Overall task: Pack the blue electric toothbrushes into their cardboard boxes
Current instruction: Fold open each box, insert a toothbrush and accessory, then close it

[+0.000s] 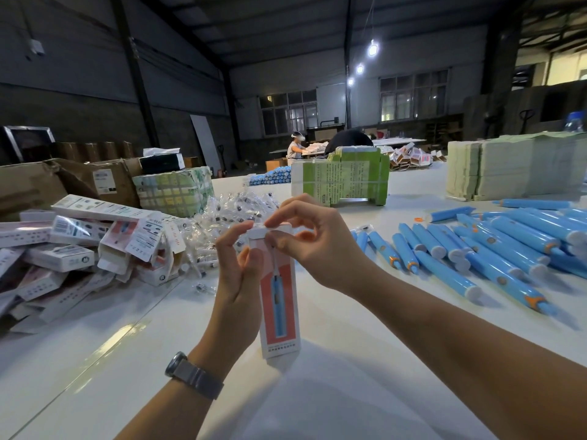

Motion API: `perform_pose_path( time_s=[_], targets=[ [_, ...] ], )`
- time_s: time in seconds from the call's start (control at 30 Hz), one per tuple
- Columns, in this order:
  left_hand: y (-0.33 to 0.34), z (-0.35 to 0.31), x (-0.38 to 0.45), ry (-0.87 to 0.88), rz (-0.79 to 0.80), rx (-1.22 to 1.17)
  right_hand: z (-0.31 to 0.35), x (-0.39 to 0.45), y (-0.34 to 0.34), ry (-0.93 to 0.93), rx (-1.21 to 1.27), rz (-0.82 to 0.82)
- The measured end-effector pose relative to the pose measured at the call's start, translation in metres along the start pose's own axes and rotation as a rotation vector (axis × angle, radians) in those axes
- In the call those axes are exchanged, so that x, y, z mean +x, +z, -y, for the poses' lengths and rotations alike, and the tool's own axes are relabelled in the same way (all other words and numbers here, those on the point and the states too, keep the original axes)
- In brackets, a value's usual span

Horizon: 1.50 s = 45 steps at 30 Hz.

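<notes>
You hold a box (280, 296) upright in front of you, its lower end at or just above the white table (365, 354). Its front is pink and white with a picture of a blue toothbrush; a line of print runs along the bottom, too small to read. Your left hand (236, 281) grips the box's upper left side, fingers curled round its edge, a watch (193, 374) on that wrist. Your right hand (309, 239) pinches the white top flap (259, 231) between thumb and forefinger, pressing at the box's top end.

To your right, many blue toothbrushes (495, 252) lie loose on the table, white-capped at one end, orange at the other. To your left sits a heap of boxes (79, 246), some with open flaps, showing barcodes and small print that cannot be read. Between that heap and your hands is a pile of clear packets (228, 211) holding brush heads.

Farther back stands a green and white bundle of flat cartons (341, 181) covered in fine print, unreadable. A tall stack of pale flat cartons (508, 166) sits at far right. A brown carton (95, 182) bears a white label, its text illegible.
</notes>
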<state>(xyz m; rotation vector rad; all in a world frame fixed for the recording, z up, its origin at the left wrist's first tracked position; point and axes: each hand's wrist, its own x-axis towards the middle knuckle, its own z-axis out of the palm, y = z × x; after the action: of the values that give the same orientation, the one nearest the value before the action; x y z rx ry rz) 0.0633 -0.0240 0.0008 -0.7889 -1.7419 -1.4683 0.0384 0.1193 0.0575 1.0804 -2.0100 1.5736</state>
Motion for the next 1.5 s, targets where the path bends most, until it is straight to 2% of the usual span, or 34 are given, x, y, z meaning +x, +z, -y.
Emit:
perform_pose_path(
  time_s=[0.87, 1.03, 1.2, 1.5],
  targets=[
    [0.0007, 0.0017, 0.0011, 0.022, 0.002, 0.093, 0.0021, 0.0029, -0.0052, 0.012, -0.045, -0.058],
    [0.0012, -0.0020, 0.0005, 0.026, -0.005, 0.092, 0.0004, -0.0003, -0.0024, -0.064, -0.098, -0.102],
    [0.0012, 0.0000, 0.0003, 0.020, 0.008, 0.092, 0.0008, 0.0011, -0.0043, -0.045, -0.128, -0.093],
    [0.0014, -0.0034, -0.0006, -0.014, 0.035, 0.086, 0.0041, 0.0039, -0.0050, -0.105, -0.080, -0.092]
  ],
)
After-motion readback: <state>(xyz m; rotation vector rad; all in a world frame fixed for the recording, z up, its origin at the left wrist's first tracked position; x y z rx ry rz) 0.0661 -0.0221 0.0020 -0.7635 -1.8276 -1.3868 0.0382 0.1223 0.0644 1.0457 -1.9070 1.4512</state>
